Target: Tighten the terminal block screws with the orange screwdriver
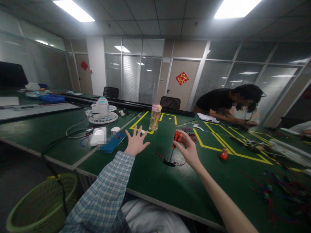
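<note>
My right hand [188,149] grips the red and black handle of a screwdriver [177,139], thumb on one side and fingers on the other. Its shaft points down, and the tip meets a small dark circuit board [169,162] lying on the green table [150,181]. Thin red and black wires [159,156] run out from both ends of the board. With fingers spread, my left hand [137,142] hovers over or rests on the table left of the board, holding nothing. A clear water bottle [155,118] with a pink lid stands upright just beyond it.
Left are a white fan [103,115], a white device [98,136] and a blue folder [113,142]. A red screwdriver-like object [224,154] and tangled wires [269,191] lie right. A person [218,102] leans over the far right. A green basket [43,200] stands below the left edge.
</note>
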{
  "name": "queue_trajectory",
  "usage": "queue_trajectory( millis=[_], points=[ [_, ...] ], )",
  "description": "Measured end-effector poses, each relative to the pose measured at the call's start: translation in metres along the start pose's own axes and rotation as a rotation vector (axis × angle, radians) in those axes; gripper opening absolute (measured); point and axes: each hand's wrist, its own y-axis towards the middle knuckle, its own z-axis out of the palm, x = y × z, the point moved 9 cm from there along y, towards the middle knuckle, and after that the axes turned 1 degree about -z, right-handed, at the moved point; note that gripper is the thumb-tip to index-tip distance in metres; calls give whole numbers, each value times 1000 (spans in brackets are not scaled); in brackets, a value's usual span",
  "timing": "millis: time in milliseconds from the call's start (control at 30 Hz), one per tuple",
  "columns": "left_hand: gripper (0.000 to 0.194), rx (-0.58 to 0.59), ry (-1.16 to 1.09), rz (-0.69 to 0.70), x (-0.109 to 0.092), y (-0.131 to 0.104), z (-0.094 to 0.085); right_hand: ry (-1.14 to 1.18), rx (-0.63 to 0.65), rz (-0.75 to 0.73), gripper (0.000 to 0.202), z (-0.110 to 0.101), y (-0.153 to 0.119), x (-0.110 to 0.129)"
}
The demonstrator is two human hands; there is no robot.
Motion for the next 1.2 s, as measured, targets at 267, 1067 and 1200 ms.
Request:
queue_trajectory(
  millis=[267,1067,1200],
  points=[
    [65,28,-138,115,-17,-1,3,4,23,-9,46,4,1,-2],
    [56,-339,-306,267,-98,-33,-39,69,141,25,55,13,-1,0],
    [51,-161,-67,-103,-37,-14,-16,63,143,27,54,13,-2,2]
  ],
)
